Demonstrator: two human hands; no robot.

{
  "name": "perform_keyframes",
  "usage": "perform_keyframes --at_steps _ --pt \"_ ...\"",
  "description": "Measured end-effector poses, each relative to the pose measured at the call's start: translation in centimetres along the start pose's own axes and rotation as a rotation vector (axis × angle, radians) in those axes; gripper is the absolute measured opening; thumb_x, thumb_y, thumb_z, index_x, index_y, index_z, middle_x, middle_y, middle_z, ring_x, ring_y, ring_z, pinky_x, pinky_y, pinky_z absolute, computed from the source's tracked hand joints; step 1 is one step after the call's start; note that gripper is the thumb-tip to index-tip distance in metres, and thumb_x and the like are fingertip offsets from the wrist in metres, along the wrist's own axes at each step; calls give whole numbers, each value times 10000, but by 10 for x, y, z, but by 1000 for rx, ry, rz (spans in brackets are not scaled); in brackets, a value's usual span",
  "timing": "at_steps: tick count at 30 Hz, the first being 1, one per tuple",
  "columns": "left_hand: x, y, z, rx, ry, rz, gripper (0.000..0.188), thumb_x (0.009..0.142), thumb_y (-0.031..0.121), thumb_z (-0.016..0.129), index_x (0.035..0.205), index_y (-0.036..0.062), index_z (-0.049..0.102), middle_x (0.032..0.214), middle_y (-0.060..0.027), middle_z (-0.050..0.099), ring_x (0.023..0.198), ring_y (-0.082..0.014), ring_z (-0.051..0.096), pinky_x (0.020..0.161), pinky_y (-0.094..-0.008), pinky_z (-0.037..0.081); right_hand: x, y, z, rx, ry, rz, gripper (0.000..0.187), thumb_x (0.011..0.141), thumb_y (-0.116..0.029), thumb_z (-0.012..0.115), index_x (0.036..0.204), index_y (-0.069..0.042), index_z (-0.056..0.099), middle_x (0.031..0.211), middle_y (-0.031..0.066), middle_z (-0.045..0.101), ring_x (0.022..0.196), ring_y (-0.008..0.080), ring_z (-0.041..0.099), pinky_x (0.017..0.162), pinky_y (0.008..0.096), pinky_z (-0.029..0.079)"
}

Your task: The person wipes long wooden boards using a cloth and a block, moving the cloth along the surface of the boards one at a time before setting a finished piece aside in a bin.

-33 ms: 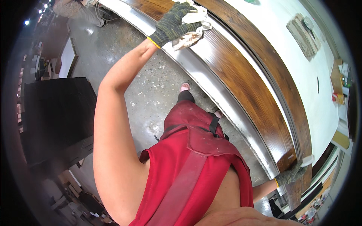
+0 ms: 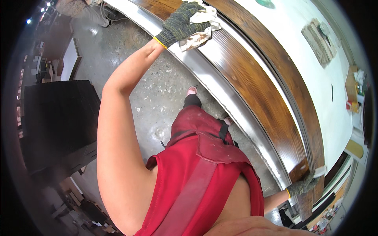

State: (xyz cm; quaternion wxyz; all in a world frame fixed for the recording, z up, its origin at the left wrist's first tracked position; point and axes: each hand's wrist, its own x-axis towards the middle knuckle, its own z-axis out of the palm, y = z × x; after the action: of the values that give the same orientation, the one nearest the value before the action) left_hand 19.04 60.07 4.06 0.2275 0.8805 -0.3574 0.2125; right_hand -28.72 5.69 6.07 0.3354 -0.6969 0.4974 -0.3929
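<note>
My left hand (image 2: 182, 24), in a dark green knitted glove with a yellow cuff, grips a crumpled white cloth (image 2: 197, 40) with brown stains. It presses the cloth onto the nearer of two long brown wooden boards (image 2: 252, 94), toward the far left. A second brown board (image 2: 286, 69) lies alongside, beyond a narrow gap. My right hand (image 2: 302, 186), gloved alike, is at the near right end of the boards. Its fingers are closed round a small white block-like thing (image 2: 320, 171), mostly hidden by the glove.
The boards rest on a white-topped table (image 2: 334, 106) with a shiny near edge. On it lie a weathered wood piece (image 2: 318, 43) and a green translucent thing (image 2: 265, 3). A large black box (image 2: 59, 126) stands on the concrete floor (image 2: 153, 106) at left. Another person (image 2: 78, 13) is at far left.
Both hands stay where they were, with the cloth and the boards unchanged. Only the view has shifted very slightly.
</note>
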Motion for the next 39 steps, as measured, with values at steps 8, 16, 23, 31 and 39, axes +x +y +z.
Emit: perform_keyframes --at_steps 8,16,23,31,39 --pt "9 -55 -27 -133 -106 294 491 868 482 699 1262 189 672 1346 -94 608 1382 -344 447 1198 -503 257 -91 -81 104 -169 -206 -310 522 914 -232 726 1349 12 574 1231 176 633 1102 298 623 973 423 525" --pt "12 -179 -61 -62 75 408 507 816 397 789 1264 185 682 1342 -68 621 1355 -290 498 1219 -464 256 -183 -158 241 84 -508 -113 520 893 -80 729 1359 18 520 1293 151 590 1145 239 563 1030 375 442" --pt "33 -375 -101 -91 75 -716 688 872 524 714 1270 -24 592 1008 -212 711 930 -313 695 792 -381 547 -181 -159 239 -13 -460 -182 526 894 -41 712 1375 28 509 1326 148 577 1180 246 553 1068 393 422" --pt "17 -364 -82 297 157 -547 491 933 474 637 1236 88 619 1175 -232 622 1093 -439 587 949 -483 482 -190 -161 242 139 -498 -121 532 901 -96 728 1367 46 514 1292 149 591 1154 238 562 1024 369 449" --pt "-17 -73 -9 -793 126 26 430 858 305 731 1259 165 667 1352 -71 623 1347 -273 500 1174 -468 304 -197 -169 242 174 -494 -161 546 863 -64 744 1362 13 537 1308 137 585 1198 250 547 1054 395 443"
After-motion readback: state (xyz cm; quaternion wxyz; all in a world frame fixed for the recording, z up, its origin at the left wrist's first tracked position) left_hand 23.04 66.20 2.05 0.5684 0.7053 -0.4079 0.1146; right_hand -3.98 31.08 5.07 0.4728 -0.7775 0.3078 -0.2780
